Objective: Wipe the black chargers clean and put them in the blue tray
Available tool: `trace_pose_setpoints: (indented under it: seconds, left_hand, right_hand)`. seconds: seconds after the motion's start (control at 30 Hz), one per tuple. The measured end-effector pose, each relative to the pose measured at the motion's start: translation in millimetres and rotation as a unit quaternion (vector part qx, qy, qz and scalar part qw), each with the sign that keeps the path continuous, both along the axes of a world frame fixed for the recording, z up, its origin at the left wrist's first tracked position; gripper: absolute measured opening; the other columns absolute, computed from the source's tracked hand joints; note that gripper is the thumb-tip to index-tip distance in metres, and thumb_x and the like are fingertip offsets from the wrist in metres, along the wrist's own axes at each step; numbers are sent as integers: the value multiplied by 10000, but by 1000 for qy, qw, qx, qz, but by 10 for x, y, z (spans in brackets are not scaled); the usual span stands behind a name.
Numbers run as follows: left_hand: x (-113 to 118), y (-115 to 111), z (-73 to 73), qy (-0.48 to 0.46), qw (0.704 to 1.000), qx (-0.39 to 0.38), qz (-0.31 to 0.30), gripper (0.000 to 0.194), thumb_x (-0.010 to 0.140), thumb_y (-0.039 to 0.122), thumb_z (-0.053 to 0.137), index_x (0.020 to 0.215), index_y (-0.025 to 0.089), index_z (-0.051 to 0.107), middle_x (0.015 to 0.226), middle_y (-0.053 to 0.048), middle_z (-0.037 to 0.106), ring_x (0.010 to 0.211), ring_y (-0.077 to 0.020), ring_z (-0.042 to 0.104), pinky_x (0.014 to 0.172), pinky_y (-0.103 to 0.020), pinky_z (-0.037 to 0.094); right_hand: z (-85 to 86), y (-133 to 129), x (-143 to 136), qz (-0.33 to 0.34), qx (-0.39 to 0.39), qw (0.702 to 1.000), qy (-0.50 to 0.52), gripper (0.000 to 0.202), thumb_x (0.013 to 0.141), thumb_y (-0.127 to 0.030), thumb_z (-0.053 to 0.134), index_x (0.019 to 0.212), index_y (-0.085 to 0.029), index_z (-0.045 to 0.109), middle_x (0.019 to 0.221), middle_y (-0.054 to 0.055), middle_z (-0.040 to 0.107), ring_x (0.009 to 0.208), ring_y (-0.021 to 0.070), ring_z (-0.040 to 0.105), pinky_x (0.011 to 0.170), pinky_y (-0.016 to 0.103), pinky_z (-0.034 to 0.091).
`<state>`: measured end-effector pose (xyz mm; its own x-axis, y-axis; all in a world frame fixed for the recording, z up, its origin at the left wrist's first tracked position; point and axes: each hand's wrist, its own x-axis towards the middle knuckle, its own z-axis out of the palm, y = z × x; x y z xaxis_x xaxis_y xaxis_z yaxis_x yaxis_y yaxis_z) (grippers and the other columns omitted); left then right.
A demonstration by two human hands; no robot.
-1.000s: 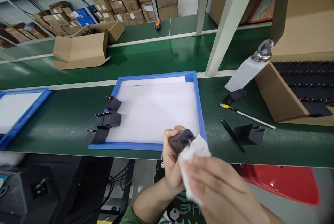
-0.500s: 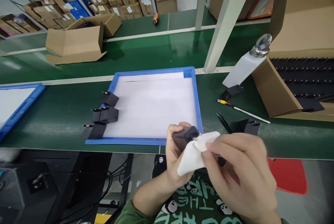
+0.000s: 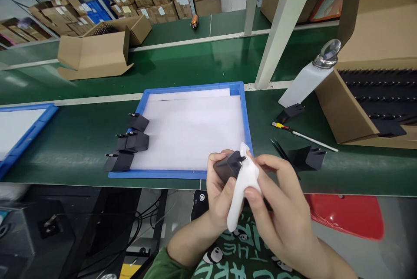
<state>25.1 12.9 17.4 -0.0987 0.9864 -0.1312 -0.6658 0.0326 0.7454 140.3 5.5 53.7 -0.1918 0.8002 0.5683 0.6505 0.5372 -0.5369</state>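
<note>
Wrapped round a black plug-in power adapter [image 3: 225,166], my left hand [image 3: 217,198] keeps its metal prongs facing right. My right hand [image 3: 276,201] pinches a white cloth [image 3: 244,179] against the prong end, so the prongs are partly covered. Several more black adapters [image 3: 137,141] rest on the left rim of a blue-framed tray [image 3: 246,116] lined with white paper [image 3: 195,129]. Right of my hands lie another adapter [image 3: 309,158], black tweezers [image 3: 280,151] and a white stick-like tool with a yellow USB-type end [image 3: 304,136].
A white pump bottle [image 3: 306,83] stands at the right with an adapter [image 3: 289,113] beside it. Behind it, an open carton [image 3: 348,118] holds rows of black adapters. A white post [image 3: 283,27] rises from the green bench [image 3: 78,140]. Another blue tray [image 3: 29,138] sits far left.
My right hand has moved left and closer to the adapter, and the cloth has shifted upright across the prongs. My left hand still grips the adapter.
</note>
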Motion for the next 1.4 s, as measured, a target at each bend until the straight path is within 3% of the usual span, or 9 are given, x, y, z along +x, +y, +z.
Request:
trace_pose_setpoints:
  seconds: [0.13, 0.23, 0.37, 0.53, 0.77, 0.9, 1.1, 1.27, 1.4]
  left_hand:
    - [10, 27, 16, -33, 999, 36, -7, 386, 800, 400, 858, 1059, 262, 607, 1005, -33, 643, 827, -163, 636, 782, -287, 579]
    - [33, 39, 11, -30, 999, 34, -1, 407, 776, 390, 880, 1041, 257, 601, 1006, -32, 635, 816, -154, 631, 728, -253, 564]
    - [30, 32, -11, -16, 999, 36, -2, 401, 790, 412, 863, 1050, 259, 599, 1020, -34, 635, 823, -162, 631, 737, -270, 571]
    - [-25, 31, -38, 33, 998, 44, 7, 391, 790, 334, 860, 1063, 254, 592, 1041, -41, 639, 852, -178, 628, 777, -302, 574]
    - [-20, -2, -131, 76, 992, 98, 10, 353, 856, 325, 812, 1116, 299, 575, 1095, -28, 598, 850, -161, 610, 758, -278, 533]
    - [-14, -27, -174, 95, 985, 147, 5, 284, 915, 275, 752, 1140, 330, 588, 1099, -18, 577, 883, -152, 614, 793, -276, 533]
    - [-59, -24, -164, 153, 971, 177, 55, 317, 883, 333, 788, 1139, 337, 601, 1080, -42, 607, 904, -193, 620, 783, -312, 543]
    - [-48, -25, -220, 172, 959, 221, 46, 266, 926, 256, 715, 1161, 330, 614, 1105, -55, 585, 922, -190, 615, 814, -329, 529]
    - [-38, 2, -295, 217, 934, 275, 67, 316, 935, 214, 652, 1223, 312, 567, 1118, -69, 557, 938, -191, 601, 779, -311, 527]
  right_hand:
    - [-35, 106, 3, 29, -119, 955, 270, 258, 954, -141, 646, 1192, -220, 588, 1017, 55, 670, 885, 182, 703, 751, 286, 625]
    - [-69, 157, 9, -3, -124, 935, 332, 224, 907, -137, 709, 1052, -231, 566, 959, 24, 642, 821, 168, 685, 698, 276, 607]
    - [-62, 74, 49, -27, 6, 989, 145, 166, 920, -41, 651, 1008, -178, 685, 996, 68, 657, 917, 199, 635, 819, 351, 559]
    - [-38, -78, 37, -4, 89, 994, -70, 219, 988, -179, 593, 1138, -52, 691, 1172, 202, 644, 1036, 318, 601, 864, 466, 523]
    - [-51, -103, 58, -57, 133, 984, -106, 121, 917, -81, 706, 1004, -164, 698, 890, 58, 700, 781, 208, 563, 652, 365, 474]
    - [-55, -72, 43, -107, 112, 982, -111, 88, 960, -152, 647, 1039, -132, 679, 957, 121, 724, 858, 265, 607, 735, 419, 481]
    - [8, -101, 2, -75, 147, 973, -160, 120, 993, -161, 617, 1048, -83, 691, 940, 139, 713, 818, 243, 598, 706, 399, 480]
    - [-4, -50, 40, -67, 82, 982, -157, 332, 1081, -232, 418, 1126, -19, 669, 1021, 196, 667, 885, 274, 588, 741, 416, 478]
    - [-26, -109, -43, -108, 128, 968, -189, 225, 1031, -150, 547, 1107, 17, 677, 924, 167, 663, 818, 265, 558, 690, 407, 450]
